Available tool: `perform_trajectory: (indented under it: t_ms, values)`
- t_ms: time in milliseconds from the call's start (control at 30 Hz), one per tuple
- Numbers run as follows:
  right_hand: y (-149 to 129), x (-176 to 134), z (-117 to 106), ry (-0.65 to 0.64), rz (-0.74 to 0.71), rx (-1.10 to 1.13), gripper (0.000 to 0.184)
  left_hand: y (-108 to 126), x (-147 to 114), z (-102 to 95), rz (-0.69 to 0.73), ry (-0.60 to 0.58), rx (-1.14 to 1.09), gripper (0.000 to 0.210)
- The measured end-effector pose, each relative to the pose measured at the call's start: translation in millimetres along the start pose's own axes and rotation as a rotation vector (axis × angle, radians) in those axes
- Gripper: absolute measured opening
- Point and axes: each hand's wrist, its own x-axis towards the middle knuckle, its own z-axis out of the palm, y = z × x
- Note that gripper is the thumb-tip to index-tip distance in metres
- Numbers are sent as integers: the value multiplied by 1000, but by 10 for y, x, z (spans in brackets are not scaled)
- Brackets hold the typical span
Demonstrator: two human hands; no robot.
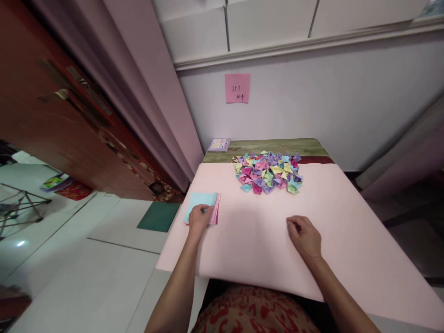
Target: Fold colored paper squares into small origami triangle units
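Note:
A stack of square origami paper (pixel 199 200), light blue on top with pink and red edges fanned at the right side, lies on the left of the table. My left hand (pixel 200 217) rests over its near right part, thumb and fingers pinched at the paper's edge. Whether one sheet or more is between the fingertips is hidden. Toward the right, my right hand (pixel 305 237) lies on the pink tablecloth with its fingers curled in and nothing visible in them. Beyond both hands sits a heap of folded paper pieces (pixel 267 172) in purple, pink, yellow, green and blue.
The pink tablecloth (pixel 249 249) covers most of the table. A small pack of printed cards or paper (pixel 219 144) sits at the far left corner on the green tabletop (pixel 305 147). A pink note (pixel 237 88) is stuck on the wall. A wooden door (pixel 86 125) stands at left.

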Motion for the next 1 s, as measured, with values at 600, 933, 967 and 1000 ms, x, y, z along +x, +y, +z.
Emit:
perform_trajectory:
  t_ms: [600,933,967,1000]
  values:
    - [-4,1,-3,-7,4,5,21,-93,32,32,-149,62,-128,14]
    - [4,-1,2,-2,6,7,20,-145,25,78,-118,105,-262,44]
    - [1,-2,1,-4,8,7,20,-145,26,77,-117,108,-267,46]
    - [-1,-3,-1,-5,10,9,20,-142,27,76,-117,105,-267,47]
